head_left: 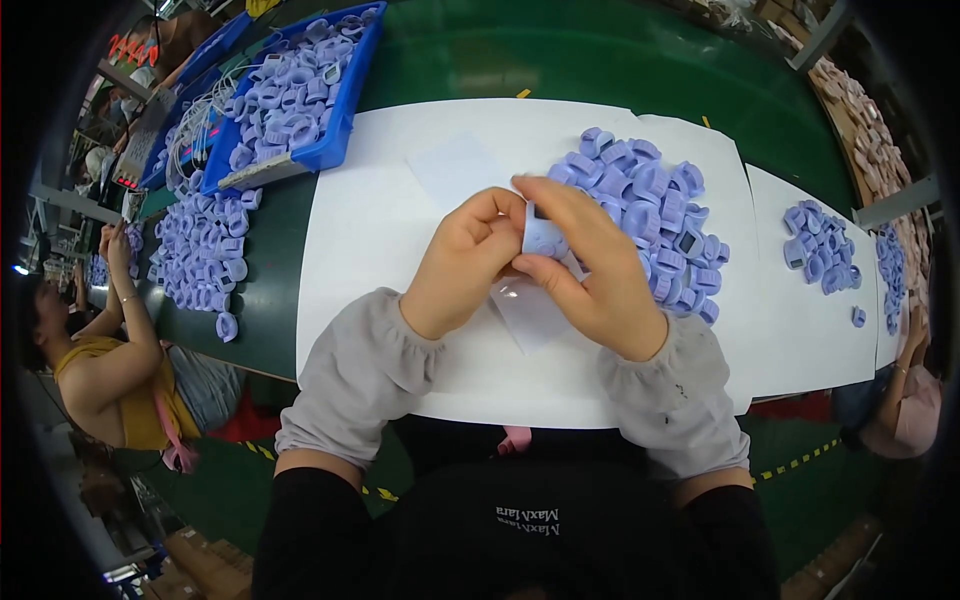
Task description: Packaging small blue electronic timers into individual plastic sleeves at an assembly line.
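My left hand and my right hand meet over a white sheet on the green table. Both grip one small lilac plastic case between the fingertips. A clear film piece lies on the sheet just under my hands. A heap of the same lilac cases sits right behind my right hand, touching distance away. Grey sleeve covers wrap both wrists.
A blue bin full of lilac cases stands at the back left, with a loose pile on the green table below it. A smaller pile lies on the sheet to the right. People sit at the left and right.
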Tool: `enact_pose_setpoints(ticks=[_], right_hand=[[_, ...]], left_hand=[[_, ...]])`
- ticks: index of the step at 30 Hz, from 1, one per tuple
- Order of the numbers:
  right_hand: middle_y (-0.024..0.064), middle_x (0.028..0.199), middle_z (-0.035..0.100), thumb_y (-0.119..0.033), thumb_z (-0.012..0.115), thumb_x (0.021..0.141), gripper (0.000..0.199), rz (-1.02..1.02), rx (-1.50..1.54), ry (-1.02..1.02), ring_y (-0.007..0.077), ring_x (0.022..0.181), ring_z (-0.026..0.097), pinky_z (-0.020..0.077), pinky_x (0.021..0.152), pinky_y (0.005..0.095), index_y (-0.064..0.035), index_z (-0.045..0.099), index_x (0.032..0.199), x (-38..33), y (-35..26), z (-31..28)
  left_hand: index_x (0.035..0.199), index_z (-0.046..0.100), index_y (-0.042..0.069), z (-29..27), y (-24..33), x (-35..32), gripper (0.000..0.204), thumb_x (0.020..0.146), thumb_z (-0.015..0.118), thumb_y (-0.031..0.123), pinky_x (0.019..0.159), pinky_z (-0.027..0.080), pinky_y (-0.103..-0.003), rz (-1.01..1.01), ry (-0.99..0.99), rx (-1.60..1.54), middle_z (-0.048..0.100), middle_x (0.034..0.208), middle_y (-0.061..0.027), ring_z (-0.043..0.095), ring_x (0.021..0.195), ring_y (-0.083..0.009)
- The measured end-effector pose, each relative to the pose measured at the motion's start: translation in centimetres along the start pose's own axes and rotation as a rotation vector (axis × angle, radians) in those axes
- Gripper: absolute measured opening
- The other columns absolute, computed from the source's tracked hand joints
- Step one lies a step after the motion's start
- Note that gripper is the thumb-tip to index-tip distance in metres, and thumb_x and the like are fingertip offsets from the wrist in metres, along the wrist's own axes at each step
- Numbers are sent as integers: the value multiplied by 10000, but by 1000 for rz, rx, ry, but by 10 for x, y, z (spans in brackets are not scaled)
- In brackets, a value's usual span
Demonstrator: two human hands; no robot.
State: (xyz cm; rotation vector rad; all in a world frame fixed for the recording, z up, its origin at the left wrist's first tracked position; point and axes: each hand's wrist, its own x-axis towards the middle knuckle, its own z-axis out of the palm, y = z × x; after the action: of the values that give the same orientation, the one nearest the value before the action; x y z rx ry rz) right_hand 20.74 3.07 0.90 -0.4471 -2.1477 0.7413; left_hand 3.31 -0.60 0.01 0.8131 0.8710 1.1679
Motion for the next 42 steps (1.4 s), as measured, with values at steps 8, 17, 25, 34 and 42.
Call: enact_pose_setpoints(ticks=[8,17,25,34,42], right_hand=[[160,1422,464,98,565,800,686,185,196,106,276,1326,448,375,1066,371,-1,339,1441,0,-2,5],[178,1352,513,69,545,815,619,251,331,183,274,1293,470,338,1088,387,35,378,1410,-5,-1,-1],[133,1218,593,-7,633,743,498,316,-123,-28,279,1232,508,283,1098,458,-47,580,1237,-1,-8,-24],[50,1158,586,-113,724,713,267,65,-638,-304,254,1277,443,226,1062,641,-107,670,974,-15,6,5],[55,1106,598,-172,745,721,289,-23,-590,-369,250,1128,527,293,1037,564,-80,666,984,-12,-6,28]], left_hand=[[1246,533,-40,-1,10,-6,332,972,521,147,936,471,-333,1,-142,246,624,1127,-112,595,1052,-185],[1214,571,-53,-3,6,-5,356,966,555,201,972,455,-351,233,-148,355,637,1157,-136,600,1085,-217],[1204,577,-53,-7,6,-3,345,963,557,193,975,452,-356,253,-122,346,644,1134,-132,600,1077,-214],[1136,628,-41,-21,10,2,298,953,565,186,960,432,-334,316,-121,534,655,1078,-101,592,1044,-194],[1121,610,-44,-37,24,6,287,992,522,197,856,496,-301,559,161,346,653,1022,-94,624,912,-160]])
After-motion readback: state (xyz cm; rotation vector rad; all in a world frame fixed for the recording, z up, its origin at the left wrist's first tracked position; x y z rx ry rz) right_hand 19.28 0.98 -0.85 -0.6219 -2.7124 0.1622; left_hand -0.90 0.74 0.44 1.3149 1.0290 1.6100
